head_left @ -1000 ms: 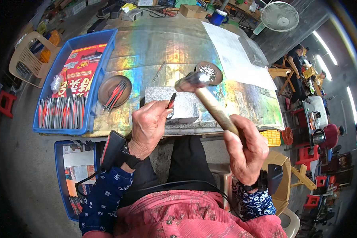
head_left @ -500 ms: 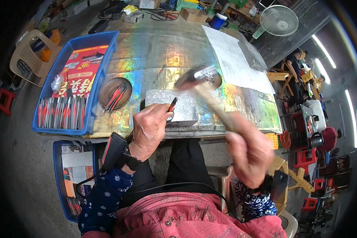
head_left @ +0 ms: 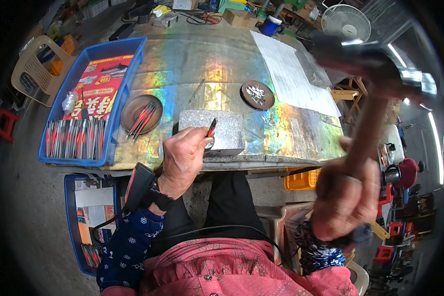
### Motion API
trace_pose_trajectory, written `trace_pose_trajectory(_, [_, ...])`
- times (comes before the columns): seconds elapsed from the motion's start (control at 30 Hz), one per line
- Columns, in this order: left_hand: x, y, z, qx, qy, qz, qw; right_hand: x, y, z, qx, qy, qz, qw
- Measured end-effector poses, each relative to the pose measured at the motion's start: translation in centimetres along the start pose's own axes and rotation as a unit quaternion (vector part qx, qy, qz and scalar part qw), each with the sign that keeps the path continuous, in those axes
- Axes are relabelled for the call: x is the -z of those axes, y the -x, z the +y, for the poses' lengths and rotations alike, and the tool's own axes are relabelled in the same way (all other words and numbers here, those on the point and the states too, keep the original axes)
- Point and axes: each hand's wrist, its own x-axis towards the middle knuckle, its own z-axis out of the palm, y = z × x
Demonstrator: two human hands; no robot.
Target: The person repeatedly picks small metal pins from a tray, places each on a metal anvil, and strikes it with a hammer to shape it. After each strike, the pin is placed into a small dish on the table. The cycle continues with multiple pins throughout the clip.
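My left hand is closed on a slim black-and-red tool, its dark tip pointing up. The fist rests at the near left edge of a speckled grey metal block by the table's front. What the lower end of the tool touches is hidden. Up on the right, my right hand grips a hammer by its wooden handle; the head is raised high and blurred, well apart from the block. Similar red and black slim pieces lie in a round brown dish left of the block.
A blue tray of upright slim pieces stands at the left, another blue tray below it. Beyond the block sit a small brown dish of silvery bits and a thin rod. White paper covers the table's right side.
My right hand has swung the hammer up and to the right, away from above the block, uncovering the small dish. My left hand keeps its hold on the slim tool at the block.
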Motion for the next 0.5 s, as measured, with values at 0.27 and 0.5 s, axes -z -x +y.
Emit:
trace_pose_trajectory(0.27, [0.1,-0.1,-0.3,-0.005,-0.007,-0.002,1.000,-0.5,1.0,2.4,-0.077,0.054,-0.167,0.981])
trace_pose_trajectory(0.5, [0.5,0.1,-0.4,0.129,0.117,-0.007,0.985,-1.4,3.2,5.0,-0.074,0.101,-0.149,0.981])
